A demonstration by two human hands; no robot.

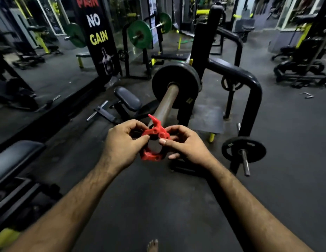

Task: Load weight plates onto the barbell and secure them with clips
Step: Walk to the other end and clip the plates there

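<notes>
A red plastic barbell clip (152,142) with its lever flipped up is held in front of the near end of the barbell sleeve (166,104). My left hand (123,142) pinches the clip's left side between thumb and fingers. My right hand (186,144) pinches its right side by the hinge. A black weight plate (178,77) sits far up the sleeve against the rack. The sleeve's tip is hidden behind the clip and my fingers, so I cannot tell whether the clip is on the sleeve.
A black bench rack frame (249,82) stands to the right, with a small black plate (243,149) on a storage peg. A padded bench (14,157) lies at the left, a mirror wall behind it. Green-plated barbells (139,34) rest further back. My bare foot (152,245) shows below.
</notes>
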